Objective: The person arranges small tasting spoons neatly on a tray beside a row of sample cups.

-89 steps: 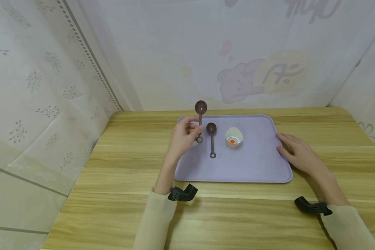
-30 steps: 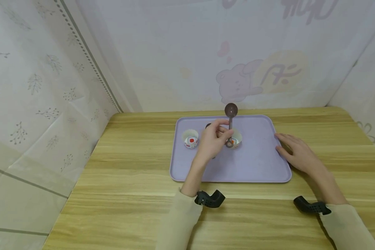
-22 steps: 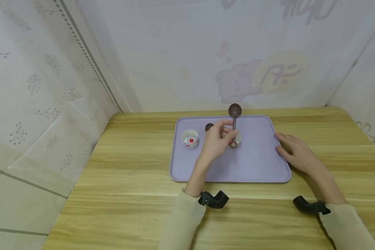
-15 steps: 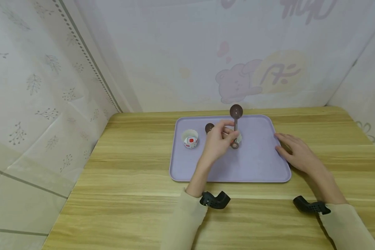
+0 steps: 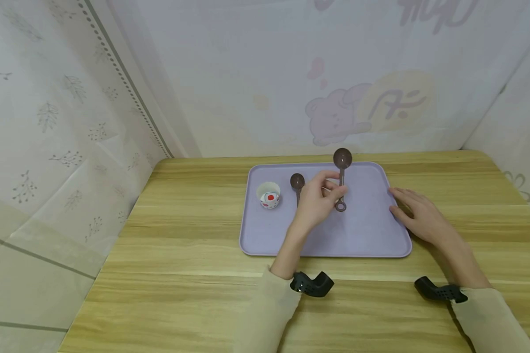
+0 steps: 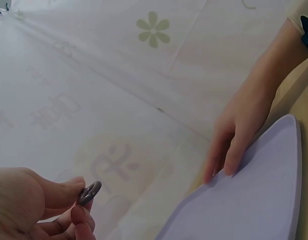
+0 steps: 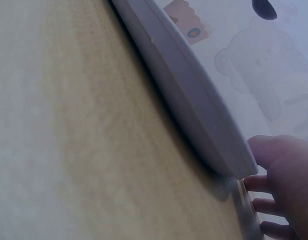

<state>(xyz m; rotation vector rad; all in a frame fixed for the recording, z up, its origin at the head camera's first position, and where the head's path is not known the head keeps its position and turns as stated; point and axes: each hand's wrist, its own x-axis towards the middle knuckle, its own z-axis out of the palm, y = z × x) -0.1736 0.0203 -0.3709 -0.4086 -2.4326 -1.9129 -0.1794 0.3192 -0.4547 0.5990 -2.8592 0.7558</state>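
Note:
My left hand (image 5: 314,200) pinches a brown measuring spoon (image 5: 342,159) by its handle between thumb and fingers. The spoon is upright above the lilac tray (image 5: 366,230), bowl at the top; in the left wrist view its ring end (image 6: 89,193) shows at the fingertips. A smaller brown measuring spoon (image 5: 297,182) lies on the tray, its handle partly behind that hand. To the left stands a white patterned paper cup (image 5: 268,195) with a red-marked piece inside. Relaxed fingers of my right hand (image 5: 421,215) touch the tray's right rim.
A second paper cup (image 7: 188,22) shows over the tray rim in the right wrist view; in the head view my left hand hides it. Beneath the tray is a wooden table (image 5: 181,220). Printed cloth (image 5: 229,88) hangs behind and at both sides.
Over the three seconds my left hand has carried the upright measuring spoon rightward, from near the left cup to in front of the right cup, now covering it. My right hand has stayed put.

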